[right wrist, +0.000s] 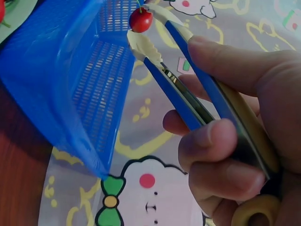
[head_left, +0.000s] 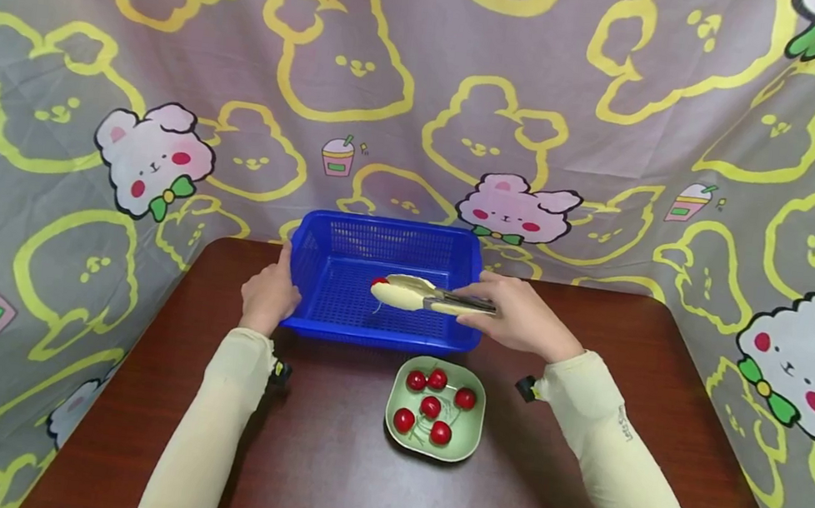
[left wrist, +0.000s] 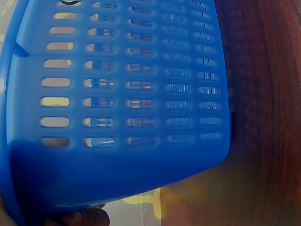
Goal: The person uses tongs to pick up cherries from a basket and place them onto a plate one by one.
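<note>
My right hand point(head_left: 514, 312) grips a pair of tongs point(right wrist: 207, 94) with pale yellow tips and metal arms. Between the tips sits a red cherry point(right wrist: 141, 20) with a thin stem, held above the blue plastic basket point(head_left: 381, 337). My left hand point(head_left: 270, 293) is at the basket's left end, its fingers on the rim. In the left wrist view only a bit of that hand shows, under the slotted basket wall point(left wrist: 117, 165). A light green bowl point(head_left: 390, 436) with several red cherries point(head_left: 430, 407) stands on the near side of the basket.
The dark brown wooden table point(head_left: 321, 479) carries the basket at its far edge. Right behind it hangs a grey patterned cloth point(head_left: 416, 179), which also closes off both sides.
</note>
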The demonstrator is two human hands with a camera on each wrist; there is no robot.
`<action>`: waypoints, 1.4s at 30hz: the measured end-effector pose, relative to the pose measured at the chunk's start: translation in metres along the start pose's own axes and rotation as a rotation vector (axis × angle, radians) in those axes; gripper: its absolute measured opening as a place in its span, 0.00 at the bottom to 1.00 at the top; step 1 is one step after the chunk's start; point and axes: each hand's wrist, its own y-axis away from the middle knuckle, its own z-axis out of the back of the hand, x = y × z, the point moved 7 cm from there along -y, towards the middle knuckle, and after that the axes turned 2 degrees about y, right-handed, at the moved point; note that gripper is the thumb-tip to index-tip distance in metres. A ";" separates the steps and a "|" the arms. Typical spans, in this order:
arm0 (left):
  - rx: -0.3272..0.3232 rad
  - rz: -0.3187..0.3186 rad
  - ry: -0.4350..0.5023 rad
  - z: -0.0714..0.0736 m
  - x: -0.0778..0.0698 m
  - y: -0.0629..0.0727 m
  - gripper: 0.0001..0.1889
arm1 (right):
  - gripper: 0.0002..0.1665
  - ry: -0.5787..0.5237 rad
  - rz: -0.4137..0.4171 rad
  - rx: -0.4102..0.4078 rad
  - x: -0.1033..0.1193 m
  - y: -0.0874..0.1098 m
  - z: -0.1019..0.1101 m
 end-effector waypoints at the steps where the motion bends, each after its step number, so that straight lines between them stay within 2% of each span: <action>1: -0.001 0.000 -0.001 0.000 0.000 0.000 0.45 | 0.22 -0.012 0.004 -0.002 -0.002 0.004 0.001; 7: -0.001 -0.006 -0.002 0.000 0.001 0.000 0.45 | 0.23 -0.100 -0.006 0.005 -0.013 0.032 0.007; 13: -0.012 -0.009 -0.007 0.002 0.003 -0.001 0.45 | 0.24 -0.147 0.006 0.012 -0.021 0.052 0.009; 27: -0.004 -0.016 -0.010 0.002 -0.002 0.000 0.45 | 0.23 -0.168 -0.019 0.092 -0.039 0.088 0.016; 35: -0.014 -0.016 -0.017 0.001 -0.001 0.001 0.46 | 0.23 -0.206 -0.079 0.171 -0.051 0.102 0.007; 42: -0.016 -0.016 -0.013 0.000 -0.001 0.000 0.46 | 0.22 -0.189 -0.045 0.198 -0.055 0.106 -0.004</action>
